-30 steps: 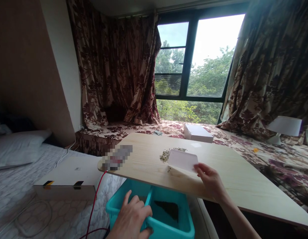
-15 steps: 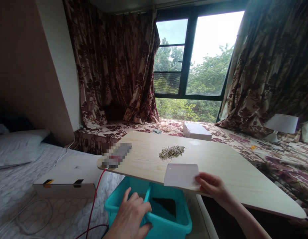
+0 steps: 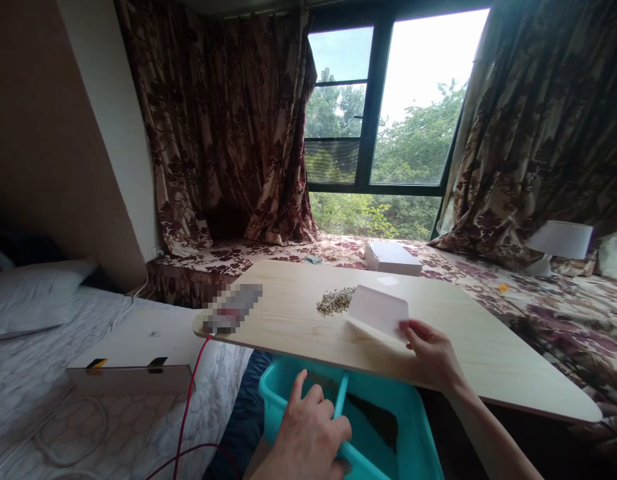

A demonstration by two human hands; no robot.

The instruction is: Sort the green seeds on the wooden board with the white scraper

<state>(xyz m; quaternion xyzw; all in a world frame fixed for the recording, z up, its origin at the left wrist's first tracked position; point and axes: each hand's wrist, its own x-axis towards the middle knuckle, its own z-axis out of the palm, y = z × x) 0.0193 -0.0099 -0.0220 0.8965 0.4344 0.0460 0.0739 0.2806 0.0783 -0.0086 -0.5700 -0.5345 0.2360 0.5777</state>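
Note:
Between the thumb and fingers of my right hand (image 3: 433, 353) is a thin white rectangular card (image 3: 379, 310), gripped at its near right corner. It is tilted over the light wooden tabletop (image 3: 283, 320) and covers the right part of a small heap of greenish-brown grains (image 3: 332, 302). Below the table's near edge, my left hand (image 3: 308, 430) grasps the rim of a teal plastic bin (image 3: 426, 433) beside its divider (image 3: 340, 395). In the bin's right compartment lies a patch of dark grains (image 3: 381, 420); my hand partly hides the left one.
A blurred-out object (image 3: 233, 308) with a red cable (image 3: 187, 400) lies at the table's left end. A white box (image 3: 133, 343) sits on the quilted bed. Behind the table, another white box (image 3: 392, 258) and a lamp (image 3: 561, 240) stand on the window ledge.
The card has been lifted and moved away from me, from the table's near edge to the heap. My left hand and the bin have shifted right.

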